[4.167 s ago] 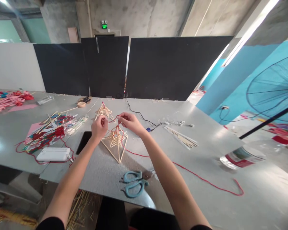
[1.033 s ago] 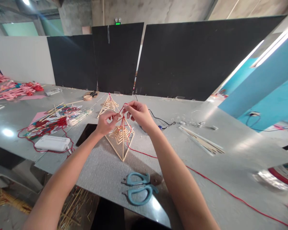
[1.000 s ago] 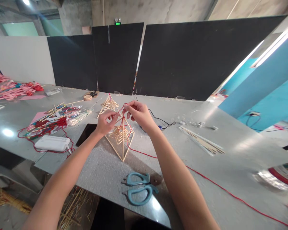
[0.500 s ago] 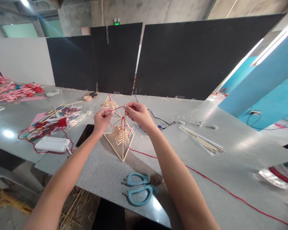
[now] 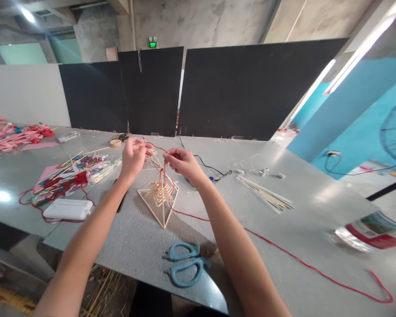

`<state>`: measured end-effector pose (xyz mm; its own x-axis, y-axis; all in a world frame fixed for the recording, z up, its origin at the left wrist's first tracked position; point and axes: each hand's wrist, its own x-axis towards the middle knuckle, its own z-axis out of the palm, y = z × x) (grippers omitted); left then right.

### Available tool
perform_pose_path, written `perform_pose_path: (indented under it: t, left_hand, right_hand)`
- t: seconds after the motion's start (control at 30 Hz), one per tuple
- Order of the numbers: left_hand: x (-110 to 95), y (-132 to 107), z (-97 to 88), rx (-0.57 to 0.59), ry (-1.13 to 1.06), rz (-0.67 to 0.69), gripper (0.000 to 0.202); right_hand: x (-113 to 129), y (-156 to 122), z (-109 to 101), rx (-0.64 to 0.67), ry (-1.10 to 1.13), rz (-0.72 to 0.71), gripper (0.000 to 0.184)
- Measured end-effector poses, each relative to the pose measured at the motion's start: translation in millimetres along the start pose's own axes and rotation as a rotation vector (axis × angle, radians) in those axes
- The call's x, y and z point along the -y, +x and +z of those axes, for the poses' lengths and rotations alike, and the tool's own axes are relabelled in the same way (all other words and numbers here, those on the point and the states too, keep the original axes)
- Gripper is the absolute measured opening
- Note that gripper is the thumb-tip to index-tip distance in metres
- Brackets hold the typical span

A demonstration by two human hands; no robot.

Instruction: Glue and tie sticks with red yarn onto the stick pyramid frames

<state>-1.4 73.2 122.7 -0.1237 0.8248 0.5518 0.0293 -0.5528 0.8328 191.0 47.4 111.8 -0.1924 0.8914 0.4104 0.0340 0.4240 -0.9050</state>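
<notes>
A pyramid-shaped frame of thin wooden sticks (image 5: pixel 164 222) stands on the table, with smaller stacked sticks inside it. Red string (image 5: pixel 277 245) is tied at its tip and trails off across the table to the right. Above the tip, my right hand (image 5: pixel 181 164) pinches the string between thumb and fingers. My left hand (image 5: pixel 134 157) is up to the left with bent fingers, and a length of the string spans from it to the right hand. Behind the left hand, a second stick pyramid (image 5: pixel 155 155) is partly hidden.
Blue-handled scissors (image 5: pixel 186 264) lie near the front edge. At left are a white power bank (image 5: pixel 67 209) and a heap of sticks and string (image 5: pixel 69 178). Bundled sticks (image 5: pixel 267 193) and a black cable (image 5: pixel 207 165) lie to the right; a labelled container (image 5: pixel 376 231) stands far right.
My left hand has risen and turned, and the string between the hands now hangs in a looser curve. The right hand keeps its pinch. The camera view has shifted.
</notes>
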Motion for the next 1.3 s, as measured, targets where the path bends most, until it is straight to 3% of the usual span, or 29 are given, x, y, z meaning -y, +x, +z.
perform_pose_path:
  t: [0.1,0.2,0.33,0.43,0.67,0.93,1.1,1.3]
  left_hand:
    - [-25.7,2.9,-1.3,0.293,0.314,0.049,0.007]
    - [-47.9,1.1,-1.2,0.610,0.537,-0.004,0.030]
    - [-55.5,-0.6,5.2,0.645,0.672,0.083,0.033]
    - [-49.5,1.0,9.7,0.764,0.698,0.082,0.042]
    - [-32.6,1.8,17.3,0.694,0.830,0.168,0.024]
    - [-29.0,5.1,14.0,0.645,0.539,0.168,0.038]
    - [-32.4,5.5,16.5,0.517,0.409,0.132,0.044]
    - [-34.1,5.7,18.5,0.495,0.379,0.109,0.046]
  right_hand:
    - [2.8,1.1,-0.7,-0.035,0.085,-0.003,0.028]
    - [6.7,1.3,-1.4,-0.085,0.119,-0.002,0.030]
    - [8.4,1.8,-3.3,-0.157,0.088,-0.044,0.034]
    - [8.8,2.3,-4.1,-0.196,0.065,-0.080,0.037]
    - [15.7,-0.4,3.1,-0.185,0.080,-0.100,0.043]
    - [22.3,-3.3,3.0,-0.227,0.009,-0.062,0.043]
    - [22.3,-2.3,2.0,-0.218,0.002,-0.046,0.044]
    - [20.9,-2.9,-2.4,-0.215,-0.073,-0.058,0.028]
